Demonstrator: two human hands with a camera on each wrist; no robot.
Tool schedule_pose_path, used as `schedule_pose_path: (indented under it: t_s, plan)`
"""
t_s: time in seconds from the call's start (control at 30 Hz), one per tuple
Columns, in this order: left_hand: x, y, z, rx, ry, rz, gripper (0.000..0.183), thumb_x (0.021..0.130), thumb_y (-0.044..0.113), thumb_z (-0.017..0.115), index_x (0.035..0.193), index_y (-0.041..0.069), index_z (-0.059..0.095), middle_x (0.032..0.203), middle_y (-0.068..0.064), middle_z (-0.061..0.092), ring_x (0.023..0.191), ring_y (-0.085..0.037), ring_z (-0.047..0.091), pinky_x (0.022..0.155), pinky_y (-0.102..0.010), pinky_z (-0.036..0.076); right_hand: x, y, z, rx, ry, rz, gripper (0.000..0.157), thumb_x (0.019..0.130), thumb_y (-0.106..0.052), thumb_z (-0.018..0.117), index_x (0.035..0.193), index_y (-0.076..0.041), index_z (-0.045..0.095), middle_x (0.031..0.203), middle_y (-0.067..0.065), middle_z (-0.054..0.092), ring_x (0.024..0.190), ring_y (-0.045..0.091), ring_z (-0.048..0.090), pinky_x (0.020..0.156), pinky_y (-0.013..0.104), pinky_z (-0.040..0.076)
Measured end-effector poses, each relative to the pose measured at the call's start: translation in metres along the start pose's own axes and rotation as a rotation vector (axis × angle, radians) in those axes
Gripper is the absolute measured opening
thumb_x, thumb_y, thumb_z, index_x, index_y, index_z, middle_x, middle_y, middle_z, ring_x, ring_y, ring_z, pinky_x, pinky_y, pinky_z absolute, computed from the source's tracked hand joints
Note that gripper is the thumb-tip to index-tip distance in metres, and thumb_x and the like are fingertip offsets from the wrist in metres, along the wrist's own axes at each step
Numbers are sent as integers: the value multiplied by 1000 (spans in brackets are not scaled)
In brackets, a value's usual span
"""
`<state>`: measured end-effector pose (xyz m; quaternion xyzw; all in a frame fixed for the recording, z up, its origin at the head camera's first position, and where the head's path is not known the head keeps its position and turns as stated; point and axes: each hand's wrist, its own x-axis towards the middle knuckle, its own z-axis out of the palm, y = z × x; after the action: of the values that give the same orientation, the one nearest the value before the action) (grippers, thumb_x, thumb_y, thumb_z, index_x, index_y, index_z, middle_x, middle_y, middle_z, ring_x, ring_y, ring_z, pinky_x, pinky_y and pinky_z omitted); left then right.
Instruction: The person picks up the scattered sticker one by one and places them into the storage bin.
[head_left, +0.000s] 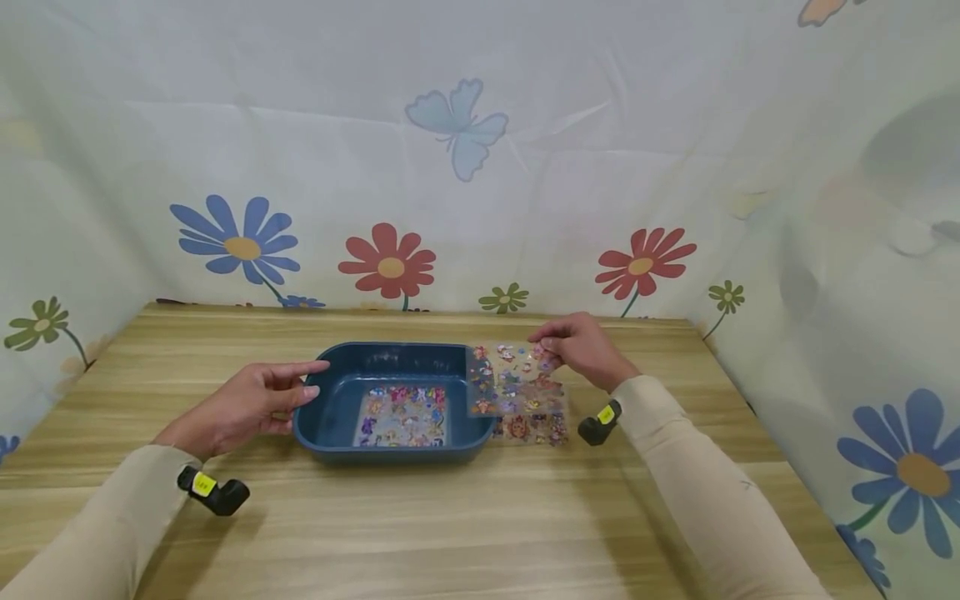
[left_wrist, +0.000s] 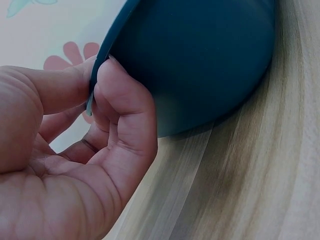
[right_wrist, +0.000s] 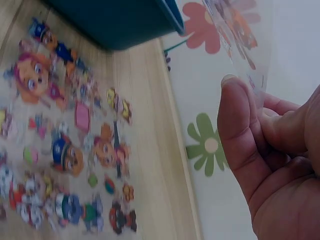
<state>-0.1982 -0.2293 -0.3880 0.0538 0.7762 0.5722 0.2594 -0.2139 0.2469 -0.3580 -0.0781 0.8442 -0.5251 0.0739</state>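
A dark blue plastic basin [head_left: 397, 455] stands on the table. My left hand [head_left: 251, 406] grips its left rim, thumb and fingers on either side of the edge in the left wrist view. Inside the basin lies a clear sheet of colourful stickers [head_left: 405, 417]. Between thumb and fingers, my right hand [head_left: 588, 348] pinches the corner of another clear sticker sheet [head_left: 510, 371], which overlaps the basin's right end in the head view. Beneath it, a further sticker sheet [right_wrist: 75, 150] with cartoon puppies lies on the tabletop beside the basin.
The wood-grain table [head_left: 420, 533] ends at a white cloth backdrop [head_left: 540, 208] printed with flowers and a butterfly. Cloth also hangs along the left and right sides. A small black camera [head_left: 217, 493] with a yellow label is worn on each wrist.
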Motion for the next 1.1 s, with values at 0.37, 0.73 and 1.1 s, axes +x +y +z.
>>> schedule_pose_path:
  t_s: [0.37, 0.73, 1.1]
  plan:
    - [0, -1, 0, -14, -7, 1, 71, 91, 35, 69, 153, 21, 37, 109, -10, 56, 85, -21, 63, 77, -32, 59, 9, -16, 26, 47, -45, 9, 26, 100, 2, 49, 118, 10, 65, 100, 20, 69, 74, 17, 66, 69, 29, 60]
    - [-2, 2, 4, -2, -7, 6, 71, 91, 36, 69, 153, 21, 37, 109, -12, 51, 87, -22, 60, 76, -32, 58, 16, -27, 48, 43, -75, 4, 27, 99, 3, 48, 118, 7, 67, 105, 19, 67, 75, 16, 66, 69, 30, 60]
    - [-2, -1, 1, -6, 0, -1, 71, 92, 35, 68, 154, 22, 36, 115, -13, 52, 87, -22, 60, 78, -33, 58, 24, -43, 72, 102, -112, 2, 32, 96, 11, 42, 112, 5, 69, 104, 20, 68, 70, 16, 68, 69, 33, 61]
